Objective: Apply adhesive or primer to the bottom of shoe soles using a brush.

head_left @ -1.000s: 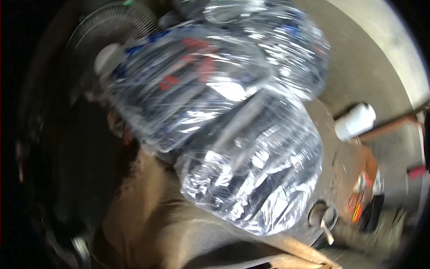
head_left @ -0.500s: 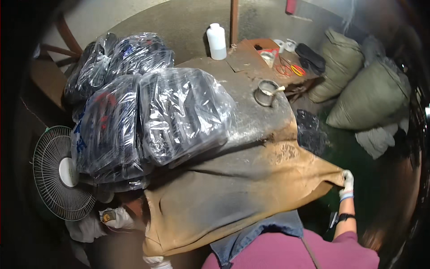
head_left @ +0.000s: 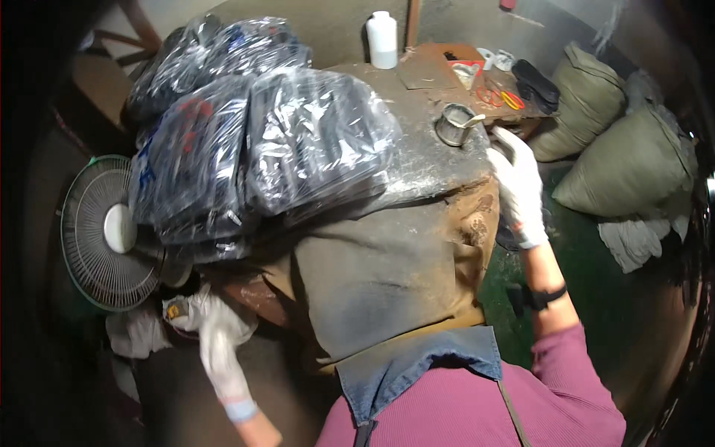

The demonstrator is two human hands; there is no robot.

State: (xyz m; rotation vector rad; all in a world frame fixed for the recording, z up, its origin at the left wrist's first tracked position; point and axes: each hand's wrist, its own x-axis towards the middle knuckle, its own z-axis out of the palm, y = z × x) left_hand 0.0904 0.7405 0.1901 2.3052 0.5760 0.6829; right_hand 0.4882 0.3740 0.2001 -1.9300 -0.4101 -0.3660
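My right hand (head_left: pixel 516 179), in a white glove, is raised at the table's right edge with its fingers apart and nothing seen in them. Close to its fingertips stands a metal can (head_left: pixel 453 127), a pale stick handle (head_left: pixel 474 120) leaning out over its rim. My left hand (head_left: pixel 217 350), also gloved in white, is low on the left beside a white bag (head_left: pixel 195 309); blur smears its fingers. A stained brown cloth (head_left: pixel 380 276) hangs from the table's front edge down to my blue denim apron (head_left: pixel 424 365), with neither hand on it.
Plastic-wrapped stacks of dark pieces (head_left: pixel 320 141) cover the table's left side. A caged fan (head_left: pixel 97 231) stands beyond them. At the back are a white bottle (head_left: pixel 383 41) and scissors (head_left: pixel 512 100). Full green sacks (head_left: pixel 629 164) sit on the right.
Both hands have let go of the cloth, whose stretched corners have dropped. My right hand has gone up and forward towards the can, and my left has come up beside the white bag.
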